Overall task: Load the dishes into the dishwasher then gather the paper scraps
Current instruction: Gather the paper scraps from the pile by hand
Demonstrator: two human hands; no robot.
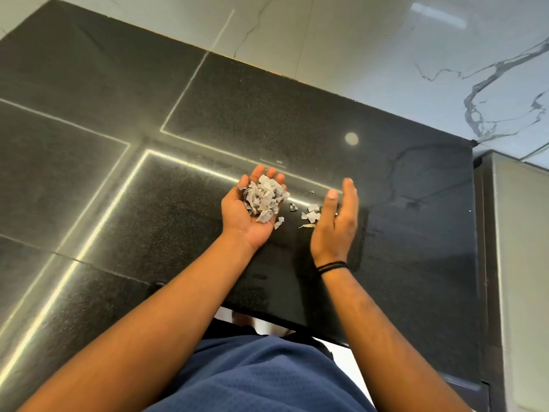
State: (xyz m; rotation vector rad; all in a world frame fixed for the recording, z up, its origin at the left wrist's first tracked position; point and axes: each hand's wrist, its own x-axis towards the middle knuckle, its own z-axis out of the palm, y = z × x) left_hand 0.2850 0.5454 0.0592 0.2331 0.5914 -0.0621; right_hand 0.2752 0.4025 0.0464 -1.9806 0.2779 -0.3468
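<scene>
No words or labels can be read anywhere; the paper bits show only gray marks too small to make out. The left hand (pixel 252 209) is turned palm up, with its fingers a little curled like a cup. A heap of paper scraps (pixel 264 200) sits in that palm, piled up from the base of the fingers toward the middle of the hand. The hand does not squeeze them; it just carries them. The right hand (pixel 337 221) stands on its edge just beside the left hand, with its fingers straight and close together and its thumb up. It holds nothing. Between the two hands a few loose scraps (pixel 310 216) lie on the black counter (pixel 401 233), close to the right hand's fingers, and one small bit (pixel 278 223) lies right by the edge of the left palm. A black band (pixel 332 266) goes around the right wrist. The counter is dark and shiny, with bright lines of light across it. Behind it is a white wall (pixel 386 55) with gray veins. The person wears blue clothes (pixel 261 379), seen at the bottom.
</scene>
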